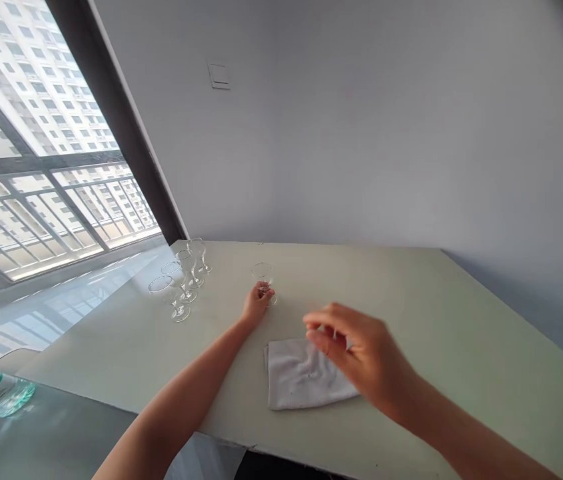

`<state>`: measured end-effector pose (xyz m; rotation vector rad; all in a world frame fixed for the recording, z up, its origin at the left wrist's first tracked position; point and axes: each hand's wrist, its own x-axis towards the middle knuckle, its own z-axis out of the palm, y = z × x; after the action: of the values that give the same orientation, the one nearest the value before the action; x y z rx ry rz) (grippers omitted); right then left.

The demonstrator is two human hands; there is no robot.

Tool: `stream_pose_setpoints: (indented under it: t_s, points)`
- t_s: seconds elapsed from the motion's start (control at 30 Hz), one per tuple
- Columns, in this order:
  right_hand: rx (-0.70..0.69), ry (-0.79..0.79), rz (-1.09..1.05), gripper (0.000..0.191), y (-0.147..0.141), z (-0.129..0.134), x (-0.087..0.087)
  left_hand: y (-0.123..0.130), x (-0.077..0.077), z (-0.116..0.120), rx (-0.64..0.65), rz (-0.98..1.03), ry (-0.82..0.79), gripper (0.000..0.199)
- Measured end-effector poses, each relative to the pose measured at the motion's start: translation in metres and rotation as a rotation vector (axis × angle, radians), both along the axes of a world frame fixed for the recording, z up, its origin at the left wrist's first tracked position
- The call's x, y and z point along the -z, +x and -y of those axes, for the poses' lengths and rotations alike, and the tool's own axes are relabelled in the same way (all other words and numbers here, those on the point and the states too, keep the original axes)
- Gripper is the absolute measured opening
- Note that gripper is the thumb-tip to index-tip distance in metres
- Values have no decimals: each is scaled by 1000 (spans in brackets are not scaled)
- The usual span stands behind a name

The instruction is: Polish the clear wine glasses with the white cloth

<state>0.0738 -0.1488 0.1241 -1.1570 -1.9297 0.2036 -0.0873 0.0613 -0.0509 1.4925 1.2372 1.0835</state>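
Observation:
My left hand (258,301) is closed around the stem and lower bowl of a clear stemmed glass (262,271), which stands upright on the pale table; my fingers hide part of it. Over the right part of a folded white cloth (298,377), my right hand (354,340) hovers with fingers loosely curled. A small gap shows between its thumb and index finger, and I see nothing held there. The cloth lies flat and slightly wrinkled, partly covered from view by this hand.
Several similar stemmed glasses (180,300) stand in a row near the table's left edge. At the lower left, a greenish clear glass vessel (8,395) rests on a lower grey surface (76,427). A wall (361,120) borders the table (411,287); a window (46,147) is at left.

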Motion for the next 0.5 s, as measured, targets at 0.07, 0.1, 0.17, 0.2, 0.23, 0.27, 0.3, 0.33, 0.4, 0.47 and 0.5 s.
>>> stream_pose_setpoints:
  t_s: [0.07, 0.1, 0.17, 0.2, 0.23, 0.27, 0.3, 0.33, 0.4, 0.47, 0.5]
  points:
    - [-52, -105, 175, 19, -4, -14, 48, 0, 1, 0, -4, 11, 24, 33]
    - [-77, -129, 266, 22, -5, -18, 71, 0, 1, 0, -11, 15, 39, 34]
    - [-200, -149, 429, 29, -6, -22, 106, 1, 0, 0, -26, 21, 62, 36]
    - [-242, -152, 488, 31, -6, -23, 117, 0, -1, 1, -28, 17, 70, 36]
    - [-265, -158, 522, 32, -5, -24, 126, 0, -3, 2, -26, 10, 78, 36]
    - [-255, -169, 530, 31, -3, -26, 133, 0, -5, 3, -22, 3, 85, 36]
    - [-215, -184, 511, 28, 0, -30, 138, -1, -7, 3, -15, -1, 91, 36]
    - [-155, -206, 466, 26, 4, -35, 142, -1, -9, 5, -5, 0, 96, 37]
    - [-22, -271, 306, 22, 15, -49, 148, -2, -13, 7, 10, 12, 104, 39]
    - [116, -361, 40, 17, 28, -67, 150, -2, -17, 11, 22, 10, 126, 41]
    - [174, -417, -131, 15, 34, -75, 149, -1, -19, 13, 28, -7, 152, 41]
